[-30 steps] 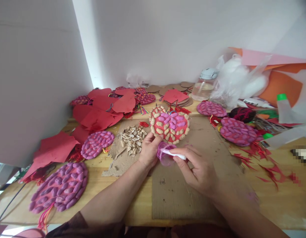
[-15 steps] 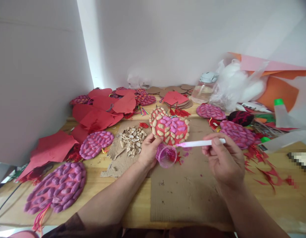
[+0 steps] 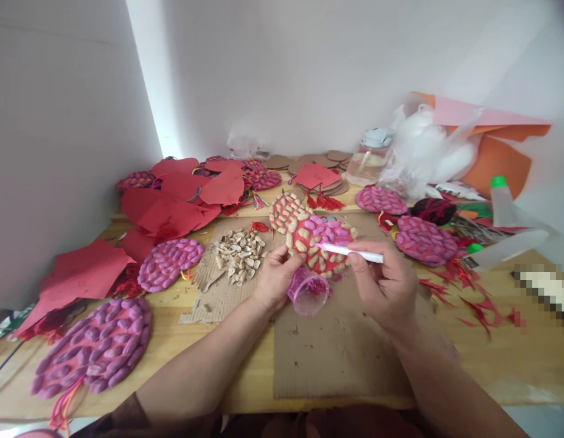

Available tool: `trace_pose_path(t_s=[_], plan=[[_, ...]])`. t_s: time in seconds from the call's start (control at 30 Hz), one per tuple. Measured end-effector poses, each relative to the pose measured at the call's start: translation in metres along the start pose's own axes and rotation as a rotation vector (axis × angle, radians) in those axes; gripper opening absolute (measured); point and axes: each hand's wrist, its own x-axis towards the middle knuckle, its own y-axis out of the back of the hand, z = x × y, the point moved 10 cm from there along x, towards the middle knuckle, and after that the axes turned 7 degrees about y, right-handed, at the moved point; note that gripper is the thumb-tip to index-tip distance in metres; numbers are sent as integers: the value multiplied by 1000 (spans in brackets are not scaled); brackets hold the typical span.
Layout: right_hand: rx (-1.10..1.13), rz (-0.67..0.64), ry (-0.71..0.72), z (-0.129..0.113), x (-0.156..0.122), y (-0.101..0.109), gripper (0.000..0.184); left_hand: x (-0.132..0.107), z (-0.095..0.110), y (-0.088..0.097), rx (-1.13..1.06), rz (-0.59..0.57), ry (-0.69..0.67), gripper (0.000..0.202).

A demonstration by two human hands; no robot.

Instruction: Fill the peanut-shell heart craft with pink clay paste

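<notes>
My right hand (image 3: pixel 386 283) grips a white-handled paintbrush (image 3: pixel 355 251), its pink tip at the peanuts in the middle of a red heart-shaped plaque (image 3: pixel 304 234). Pink paint covers the peanuts on the plaque's upper part; others remain tan. My left hand (image 3: pixel 279 280) is closed at the plaque's lower left edge, thumb on top. Against its fingers, a clear plastic cup (image 3: pixel 311 294) stained with pink paint tilts with its mouth toward me. Whether the fingers also hold the cup is hidden. Behind lies another plaque with unpainted peanuts (image 3: pixel 285 210).
Cardboard (image 3: pixel 336 359) covers the wooden table (image 3: pixel 249 359). Peanut shells (image 3: pixel 240 254) are piled on the left. Painted plaques (image 3: pixel 97 350), red paper sheets (image 3: pixel 167 210), a lidded jar (image 3: pixel 370 159), plastic bags (image 3: pixel 434 152) and green-capped bottles (image 3: pixel 505 201) stand or lie around.
My right hand has moved left and up, bringing the brush tip from above the cup onto the plaque's peanuts. The cup tips slightly more toward me. The whole view has shifted a little.
</notes>
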Motion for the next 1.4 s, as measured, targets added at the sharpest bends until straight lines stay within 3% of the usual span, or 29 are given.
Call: trace_pose_path(t_s=[0.37, 0.53, 0.77, 1.27, 1.4], plan=[[-124, 16, 100, -7, 4, 4, 12, 2, -3, 4, 68, 17, -7, 42], [-124, -66, 143, -19, 1, -8, 12, 2, -1, 5, 76, 32, -13, 42], [-119, -6, 93, -7, 4, 1, 13, 2, -2, 1, -34, 3, 25, 45], [-91, -30, 106, -5, 3, -3, 14, 0, -4, 0, -27, 0, 36, 45], [-114, 17, 99, -4, 4, 3, 12, 1, -4, 1, -18, 1, 43, 44]])
